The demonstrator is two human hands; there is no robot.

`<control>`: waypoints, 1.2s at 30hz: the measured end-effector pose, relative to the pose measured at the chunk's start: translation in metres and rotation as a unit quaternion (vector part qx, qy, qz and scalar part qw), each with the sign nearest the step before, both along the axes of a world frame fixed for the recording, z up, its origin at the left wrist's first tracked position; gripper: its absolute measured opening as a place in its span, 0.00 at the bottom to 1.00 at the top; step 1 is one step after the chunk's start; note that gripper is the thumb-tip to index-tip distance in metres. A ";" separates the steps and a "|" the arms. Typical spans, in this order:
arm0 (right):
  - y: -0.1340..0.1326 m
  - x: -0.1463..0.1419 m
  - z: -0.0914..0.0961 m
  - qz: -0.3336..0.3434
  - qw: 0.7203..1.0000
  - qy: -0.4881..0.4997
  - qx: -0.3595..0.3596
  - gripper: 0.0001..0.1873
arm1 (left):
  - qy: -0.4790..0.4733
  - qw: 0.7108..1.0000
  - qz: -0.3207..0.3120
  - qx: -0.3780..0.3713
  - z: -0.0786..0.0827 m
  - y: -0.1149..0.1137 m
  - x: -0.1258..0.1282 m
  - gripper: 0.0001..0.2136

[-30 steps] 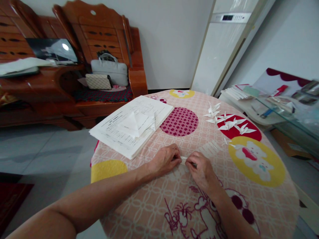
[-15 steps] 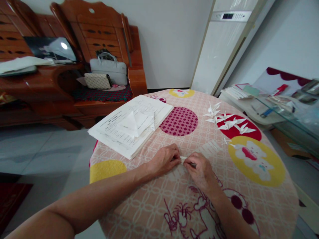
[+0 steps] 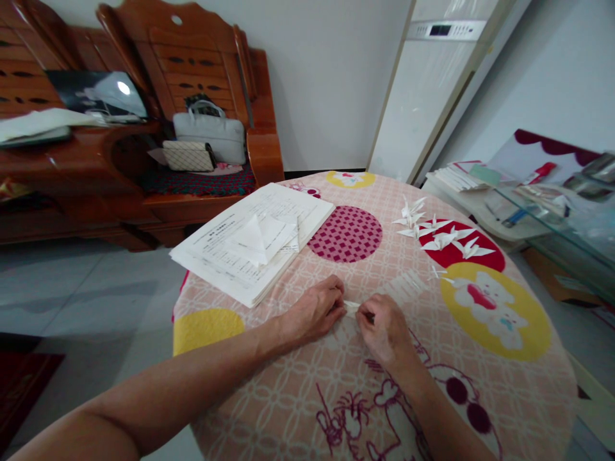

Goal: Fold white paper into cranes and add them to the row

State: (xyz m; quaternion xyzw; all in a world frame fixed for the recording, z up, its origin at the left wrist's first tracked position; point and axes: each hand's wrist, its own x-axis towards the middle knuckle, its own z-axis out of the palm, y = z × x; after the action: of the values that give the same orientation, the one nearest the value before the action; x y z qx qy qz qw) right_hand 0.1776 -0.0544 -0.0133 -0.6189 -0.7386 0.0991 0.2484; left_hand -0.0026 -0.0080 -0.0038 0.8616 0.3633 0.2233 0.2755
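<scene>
Between my two hands, low over the tablecloth, is a small folded piece of white paper (image 3: 352,308). My left hand (image 3: 321,308) is closed, its fingertips pinching the paper's left end. At the right end my right hand (image 3: 383,325) is closed too, thumb and forefinger gripping the paper. Most of the piece is covered by my fingers. Several white paper cranes (image 3: 444,238) lie to the far right of my hands, some on a red circle of the cloth.
Left of my hands lies a stack of printed sheets (image 3: 225,272) with folded paper pieces (image 3: 252,240) on top. The round table has a patterned cloth (image 3: 283,397). A glass-topped stand (image 3: 552,224) is at the right, a wooden chair (image 3: 269,147) behind.
My hands have drawn slightly apart, so a little more of the white paper shows between them. The rest of the table looks the same.
</scene>
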 end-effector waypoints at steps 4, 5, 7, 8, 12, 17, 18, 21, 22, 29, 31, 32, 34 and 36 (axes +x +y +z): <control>0.001 -0.001 0.001 -0.018 1.000 -0.004 -0.013 0.11 | 0.028 0.999 0.011 0.012 -0.001 -0.001 0.002 0.06; 0.001 -0.001 0.002 -0.019 1.000 -0.004 -0.014 0.11 | 0.037 0.999 0.012 0.016 -0.001 -0.001 0.002 0.07; 0.001 -0.002 0.003 -0.022 1.000 -0.005 -0.014 0.11 | 0.053 0.998 0.015 0.022 0.001 -0.001 0.003 0.07; 0.001 -0.002 0.003 -0.023 1.000 -0.005 -0.014 0.11 | 0.060 0.998 0.016 0.025 0.001 -0.001 0.004 0.07; 0.003 -0.003 0.003 -0.035 0.999 -0.001 -0.013 0.10 | 0.074 0.997 0.014 0.034 0.005 -0.002 0.005 0.07; 0.004 -0.002 0.004 -0.044 0.999 0.011 -0.027 0.10 | 0.064 0.998 0.016 0.021 0.003 0.002 0.004 0.05; 0.004 -0.002 0.005 -0.044 0.999 0.017 -0.026 0.10 | 0.057 0.998 0.017 0.017 0.001 0.003 0.003 0.05; 0.004 0.000 0.006 -0.052 0.998 0.037 -0.020 0.09 | 0.018 1.000 0.008 0.008 -0.002 0.008 0.000 0.02; 0.004 0.000 0.006 -0.055 0.997 0.043 -0.021 0.09 | 0.004 1.000 0.002 0.006 -0.002 0.009 -0.001 0.02; 0.004 0.000 0.007 -0.065 0.995 0.063 -0.040 0.09 | -0.027 0.998 -0.060 -0.003 0.003 0.010 -0.007 0.16; 0.004 -0.001 0.007 -0.066 0.995 0.066 -0.040 0.09 | -0.033 0.995 -0.093 0.015 0.002 0.010 -0.008 0.18; 0.005 -0.001 0.008 -0.068 0.995 0.068 -0.040 0.09 | -0.031 0.993 -0.108 0.026 0.001 0.010 -0.009 0.18; 0.005 0.000 0.008 -0.071 0.993 0.077 -0.044 0.08 | -0.014 0.990 -0.133 0.051 -0.002 0.012 -0.010 0.16; 0.005 0.002 0.010 -0.071 0.990 0.103 -0.061 0.07 | 0.021 0.984 -0.155 0.080 -0.003 0.013 -0.011 0.15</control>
State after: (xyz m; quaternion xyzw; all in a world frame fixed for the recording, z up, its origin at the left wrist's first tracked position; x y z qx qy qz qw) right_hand 0.1796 -0.0492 -0.0032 -0.6700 -0.6560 0.1892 0.2915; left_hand -0.0135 0.0048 -0.0065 0.9313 0.2121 0.1883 0.2288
